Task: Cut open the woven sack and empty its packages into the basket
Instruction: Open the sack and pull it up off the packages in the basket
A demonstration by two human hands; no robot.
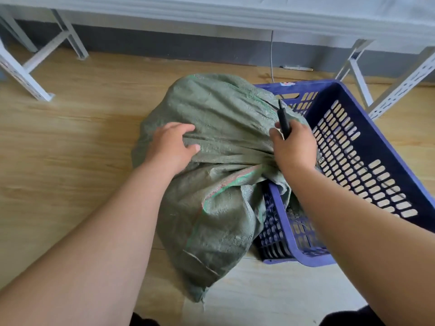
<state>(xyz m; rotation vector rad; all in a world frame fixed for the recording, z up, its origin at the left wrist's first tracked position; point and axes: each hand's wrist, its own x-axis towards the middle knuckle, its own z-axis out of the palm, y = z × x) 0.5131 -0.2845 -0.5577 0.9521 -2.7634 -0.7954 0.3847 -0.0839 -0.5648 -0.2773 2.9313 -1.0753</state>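
Your right hand (293, 147) is clenched around a black-handled cutter (283, 122), whose tip points toward twelve o'clock and sits against the green woven sack (211, 142) near the gathered, cinched neck of the fabric. Your left hand (173, 145) grips a fold of the sack at about nine o'clock from the right hand, fingers curled into the cloth and pulling it taut between the two hands. The sack lies on the wooden floor (66, 137), its bulk running roughly from twelve o'clock down to six o'clock, with its right-hand edge draped over the near corner of the blue basket (376, 128). The basket stands at three o'clock from the sack, touching it, so your right hand is the nearer one to the opening where the packages must go. The move ahead turns on this: the blade lies just beyond your right thumb, and the tight band of cloth stretches from it toward nine o'clock, so a cut would likely run along or across that band, away from your left fingers. You cannot see the packages; the sack hides them entirely. The blade itself is too thin to make out clearly, and the sack's tie, if any, is hidden under your right hand. A white metal rack (26, 67) stands behind.
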